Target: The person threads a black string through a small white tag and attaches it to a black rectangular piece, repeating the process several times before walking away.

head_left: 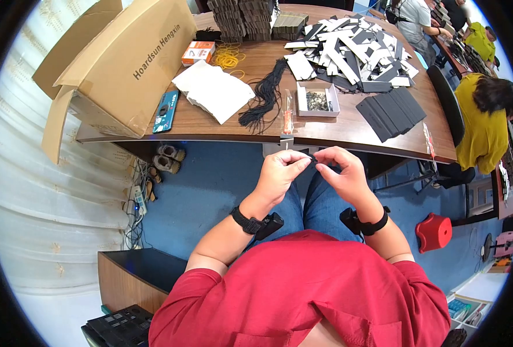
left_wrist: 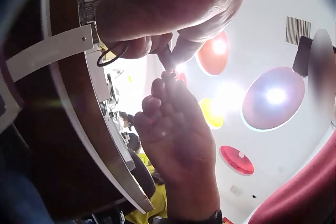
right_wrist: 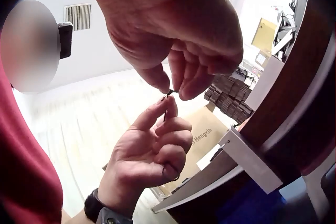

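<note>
Over the lap, just in front of the table edge, the fingertips of both hands meet. My left hand (head_left: 278, 176) pinches a thin black cord (left_wrist: 101, 63), part of which loops out by the curled lower fingers. My right hand (head_left: 346, 176) pinches a small dark piece (right_wrist: 170, 92) at the cord's end, thumb against forefinger. Fingers mostly hide this piece, and I cannot tell its kind. Ahead on the table lie a bundle of black cords (head_left: 266, 95) and a white box (head_left: 319, 113) of small dark metallic pieces.
A large cardboard box (head_left: 135, 63) stands at left, near white paper (head_left: 216, 89) and yellow rubber bands (head_left: 228, 56). Black and white tags (head_left: 355, 52) are heaped at the back right, with black cards (head_left: 390, 113) before them. A red stool (head_left: 434, 232) stands on the floor.
</note>
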{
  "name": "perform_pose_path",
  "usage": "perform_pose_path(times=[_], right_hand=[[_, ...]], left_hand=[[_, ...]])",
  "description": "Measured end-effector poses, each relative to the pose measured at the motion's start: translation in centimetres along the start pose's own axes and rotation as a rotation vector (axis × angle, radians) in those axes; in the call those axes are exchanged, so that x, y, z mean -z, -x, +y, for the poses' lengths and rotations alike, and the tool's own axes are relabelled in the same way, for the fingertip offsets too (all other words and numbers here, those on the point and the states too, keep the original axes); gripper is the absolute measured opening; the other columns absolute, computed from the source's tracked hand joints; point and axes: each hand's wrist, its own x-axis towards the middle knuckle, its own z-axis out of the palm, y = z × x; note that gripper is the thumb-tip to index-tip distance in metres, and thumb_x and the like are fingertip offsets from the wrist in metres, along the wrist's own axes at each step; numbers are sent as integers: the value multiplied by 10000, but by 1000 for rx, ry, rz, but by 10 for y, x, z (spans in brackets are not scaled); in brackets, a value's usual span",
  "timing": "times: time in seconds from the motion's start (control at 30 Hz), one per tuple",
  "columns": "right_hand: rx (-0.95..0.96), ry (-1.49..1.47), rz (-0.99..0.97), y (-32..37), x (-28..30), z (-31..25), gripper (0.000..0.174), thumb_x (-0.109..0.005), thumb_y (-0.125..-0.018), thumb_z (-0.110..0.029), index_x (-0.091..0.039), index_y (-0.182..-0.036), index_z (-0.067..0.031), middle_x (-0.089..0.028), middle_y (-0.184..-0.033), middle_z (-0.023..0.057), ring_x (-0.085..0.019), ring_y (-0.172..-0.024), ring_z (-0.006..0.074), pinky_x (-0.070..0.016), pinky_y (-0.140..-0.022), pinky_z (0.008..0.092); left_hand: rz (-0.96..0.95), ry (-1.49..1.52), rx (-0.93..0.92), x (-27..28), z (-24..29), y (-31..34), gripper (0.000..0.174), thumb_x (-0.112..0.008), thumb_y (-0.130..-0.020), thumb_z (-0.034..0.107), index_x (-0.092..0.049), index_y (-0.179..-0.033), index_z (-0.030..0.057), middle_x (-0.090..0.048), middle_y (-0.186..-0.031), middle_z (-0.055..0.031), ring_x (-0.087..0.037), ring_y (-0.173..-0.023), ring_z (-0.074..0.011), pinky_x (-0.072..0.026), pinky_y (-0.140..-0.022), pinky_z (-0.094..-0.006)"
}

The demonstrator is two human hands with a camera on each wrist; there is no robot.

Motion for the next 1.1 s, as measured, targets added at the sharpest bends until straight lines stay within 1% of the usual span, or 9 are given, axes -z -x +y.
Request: perform_pose_path(times=[0.2, 0.3, 0.4, 0.6, 0.7, 0.8, 0.9, 1.0, 1.1], right_hand=[[-176, -101, -13, 1, -1, 9, 125, -674, -784, -44, -640, -901, -21, -609, -791, 29, -548, -708, 91, -442, -645, 227], [-185, -106, -33, 0, -1, 6, 89, -672, -784, -46, -628, -856, -19, -596, -770, 19, -523, -690, 76, -432, -620, 219], [-92, -45, -19, 0, 0, 7, 82, -669, -773, -42, -624, -840, -24, -596, -762, 18, -521, -681, 82, -429, -614, 226], [-73, 6, -16, 0, 1, 11, 114, -660, -774, -60, -636, -881, -28, -606, -784, 16, -534, -697, 92, -425, -623, 236], [-121, -153, 10, 1, -2, 11, 156, -653, -792, -74, -653, -942, -34, -617, -798, 14, -540, -715, 87, -429, -639, 233], [-140, -269, -17, -1, -5, 7, 193, -649, -807, -75, -658, -996, -37, -624, -804, 11, -545, -704, 84, -435, -637, 222], [-227, -253, -59, -1, -10, 12, 163, -651, -810, -65, -661, -969, -32, -636, -810, 21, -559, -690, 86, -452, -630, 226], [-132, -68, 12, -2, -10, 6, 133, -664, -791, -46, -659, -922, -26, -639, -793, 36, -575, -664, 100, -465, -609, 242], [-12, 110, 21, -3, -7, 1, 99, -669, -751, 7, -637, -841, -20, -615, -744, 38, -570, -654, 108, -457, -601, 236]], left_hand=[[18, 11, 63, 2, 0, 0, 83, -669, -830, 67, -672, -901, 25, -576, -708, 38, -372, -513, -7, -268, -446, -165], [12, 39, 90, 3, 0, 0, 66, -660, -833, 57, -663, -888, 19, -561, -692, 42, -356, -500, -5, -253, -433, -169], [23, 104, 101, 5, -4, -2, 51, -651, -839, 56, -654, -874, 19, -553, -684, 43, -355, -497, -3, -248, -426, -170], [60, 125, 83, 2, -7, -3, 58, -651, -844, 73, -650, -870, 21, -557, -675, 40, -361, -494, 0, -249, -420, -165], [46, 10, 72, 8, -4, -3, 73, -657, -843, 84, -654, -871, 17, -575, -692, 32, -373, -504, -2, -265, -431, -167], [-1, -33, 3, 5, -2, -2, 82, -663, -841, 81, -660, -877, 8, -606, -738, 14, -438, -566, -12, -334, -494, -165], [-16, -55, -69, 3, -9, -2, 81, -669, -836, 66, -666, -885, 3, -625, -777, 2, -494, -653, -25, -388, -588, -169], [-13, -61, -40, 6, -11, -2, 73, -671, -832, 51, -669, -884, 1, -635, -805, -6, -522, -714, -37, -407, -645, -174], [-10, -143, -52, 7, -12, -2, 62, -668, -832, 44, -672, -873, -3, -635, -814, -13, -525, -709, -43, -411, -644, -176]])
